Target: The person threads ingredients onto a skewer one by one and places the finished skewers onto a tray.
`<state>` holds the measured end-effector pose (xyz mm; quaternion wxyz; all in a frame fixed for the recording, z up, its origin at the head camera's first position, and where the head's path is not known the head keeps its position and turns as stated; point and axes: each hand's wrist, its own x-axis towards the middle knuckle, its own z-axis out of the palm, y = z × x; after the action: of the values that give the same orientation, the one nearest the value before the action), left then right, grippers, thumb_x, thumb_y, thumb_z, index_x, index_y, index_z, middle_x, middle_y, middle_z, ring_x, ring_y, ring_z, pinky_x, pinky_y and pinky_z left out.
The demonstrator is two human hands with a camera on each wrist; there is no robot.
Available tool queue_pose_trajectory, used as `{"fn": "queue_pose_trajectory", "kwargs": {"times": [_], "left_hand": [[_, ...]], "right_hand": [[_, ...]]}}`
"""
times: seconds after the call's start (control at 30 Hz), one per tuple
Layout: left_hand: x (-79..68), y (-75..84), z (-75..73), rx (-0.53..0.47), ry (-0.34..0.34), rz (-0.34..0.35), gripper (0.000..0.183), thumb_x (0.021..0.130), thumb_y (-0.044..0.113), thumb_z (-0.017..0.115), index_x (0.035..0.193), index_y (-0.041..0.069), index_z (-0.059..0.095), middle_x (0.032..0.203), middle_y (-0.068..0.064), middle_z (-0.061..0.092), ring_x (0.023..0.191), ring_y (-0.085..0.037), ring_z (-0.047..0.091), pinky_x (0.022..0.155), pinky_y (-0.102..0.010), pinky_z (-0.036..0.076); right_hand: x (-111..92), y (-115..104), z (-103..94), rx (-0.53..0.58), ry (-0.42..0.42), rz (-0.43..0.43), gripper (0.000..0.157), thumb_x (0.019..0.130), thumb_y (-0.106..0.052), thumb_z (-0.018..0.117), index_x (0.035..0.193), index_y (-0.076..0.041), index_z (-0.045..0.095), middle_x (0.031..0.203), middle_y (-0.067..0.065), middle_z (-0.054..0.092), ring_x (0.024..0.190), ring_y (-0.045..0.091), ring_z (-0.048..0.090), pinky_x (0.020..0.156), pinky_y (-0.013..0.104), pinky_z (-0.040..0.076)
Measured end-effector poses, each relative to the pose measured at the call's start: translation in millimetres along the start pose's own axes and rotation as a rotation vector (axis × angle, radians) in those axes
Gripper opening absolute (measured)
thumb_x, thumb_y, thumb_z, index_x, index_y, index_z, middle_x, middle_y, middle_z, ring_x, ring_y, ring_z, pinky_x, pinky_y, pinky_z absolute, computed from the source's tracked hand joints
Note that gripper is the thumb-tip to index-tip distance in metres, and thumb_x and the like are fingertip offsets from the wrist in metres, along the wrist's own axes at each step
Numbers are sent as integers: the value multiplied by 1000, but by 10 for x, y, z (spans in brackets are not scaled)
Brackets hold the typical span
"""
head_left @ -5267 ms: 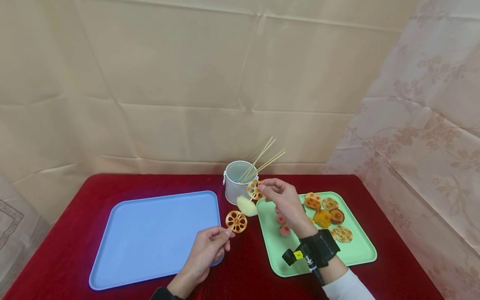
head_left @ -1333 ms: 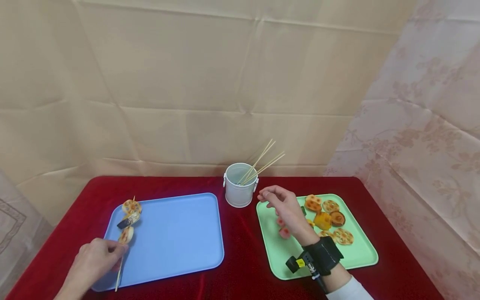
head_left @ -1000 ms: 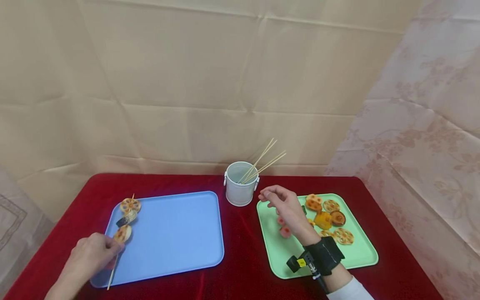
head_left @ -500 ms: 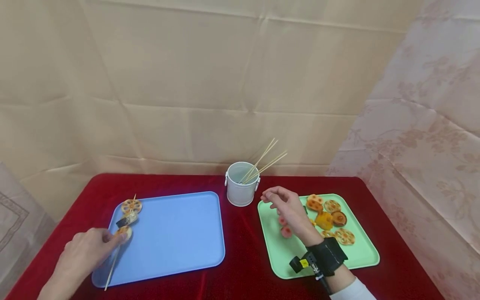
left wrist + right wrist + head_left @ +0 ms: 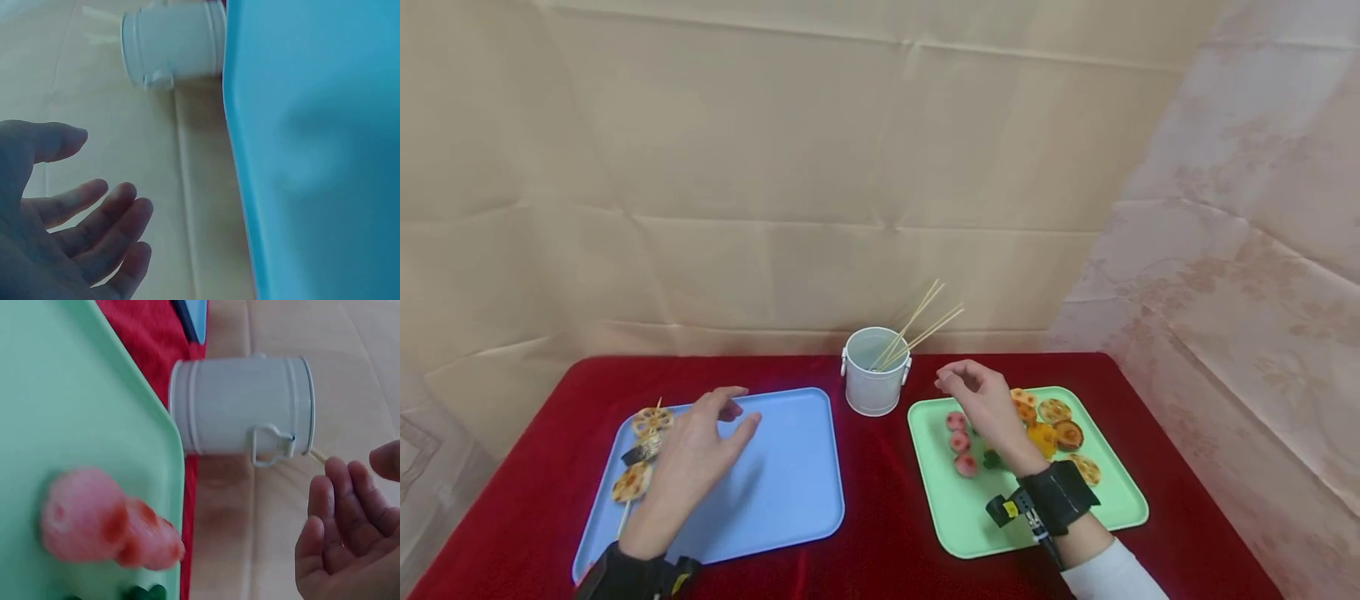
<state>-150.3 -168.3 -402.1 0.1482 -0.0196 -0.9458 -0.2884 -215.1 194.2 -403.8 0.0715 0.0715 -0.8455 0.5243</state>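
A loaded skewer lies along the left side of the blue tray. On it are a lotus root slice, a dark-edged piece and a browned pale slice. My left hand is over the tray, right of the skewer, thumb and fingers spread and holding nothing; the left wrist view shows its fingers apart. Above the back-left part of the green tray hovers my right hand, fingers loosely bent around nothing. Pink round pieces sit on that tray beside it.
A white bucket holding several bare bamboo skewers stands between the trays at the back. More food, including a mushroom-like piece and lotus slices, lies on the green tray. A beige cloth hangs behind the red-covered table.
My left hand carried the skewer from the middle to the blue tray's left side, released it and moved right. My right hand let go of the lotus slice and stayed by the green tray.
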Motion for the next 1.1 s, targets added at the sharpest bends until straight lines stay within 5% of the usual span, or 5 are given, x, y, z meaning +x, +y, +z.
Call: {"fn": "queue_pose_trajectory", "kwargs": {"times": [0.27, 0.47, 1.1], "left_hand": [[27, 225, 383, -115, -11, -7, 40, 86, 31, 68, 117, 6, 65, 97, -9, 66, 89, -25, 63, 76, -45, 49], [44, 272, 539, -173, -15, 4, 34, 86, 30, 68, 112, 8, 69, 96, -6, 67, 87, -21, 63, 74, -41, 49], [72, 347, 632, -203, -23, -13, 31, 86, 31, 68, 110, 10, 71, 96, -6, 67, 86, -19, 63, 72, -39, 51]], "right_hand": [[274, -59, -27, -214, 127, -73, 36, 94, -40, 59, 105, -8, 71, 93, 4, 71, 84, 18, 62, 72, 34, 50], [440, -141, -29, -250, 195, -57, 47, 90, -52, 59, 105, -9, 69, 93, 6, 69, 83, 21, 58, 69, 35, 48], [511, -254, -121, -185, 318, -107, 29, 91, -35, 63, 84, -8, 70, 78, 7, 71, 68, 19, 57, 58, 33, 38]]}}
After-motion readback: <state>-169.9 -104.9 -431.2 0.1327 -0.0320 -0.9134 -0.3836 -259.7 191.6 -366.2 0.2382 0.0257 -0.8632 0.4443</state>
